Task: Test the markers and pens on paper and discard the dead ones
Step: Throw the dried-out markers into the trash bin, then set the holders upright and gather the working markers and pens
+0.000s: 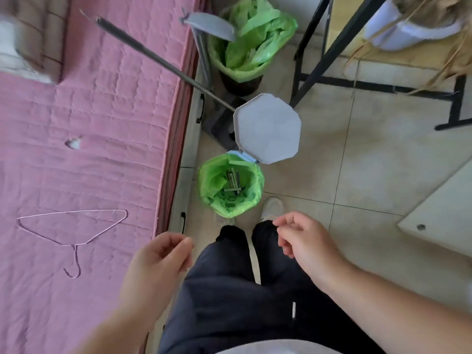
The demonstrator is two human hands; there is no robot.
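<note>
Discard step looks done: dark pens lie inside the small green-lined pedal bin on the tiled floor, its grey octagonal lid up. Left hand and right hand hang empty, fingers loosely curled. Next, I'd judge, back to the desk for untested markers.

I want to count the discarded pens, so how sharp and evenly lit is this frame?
Head view: soft daylight, no harsh glare; wide-angle bending at the edges; top-left corner motion-blurred; the pens in the green-lined pedal bin sit shaded and soft, so they are hard to count.

Dark trousers, seemingly white shoes.
</note>
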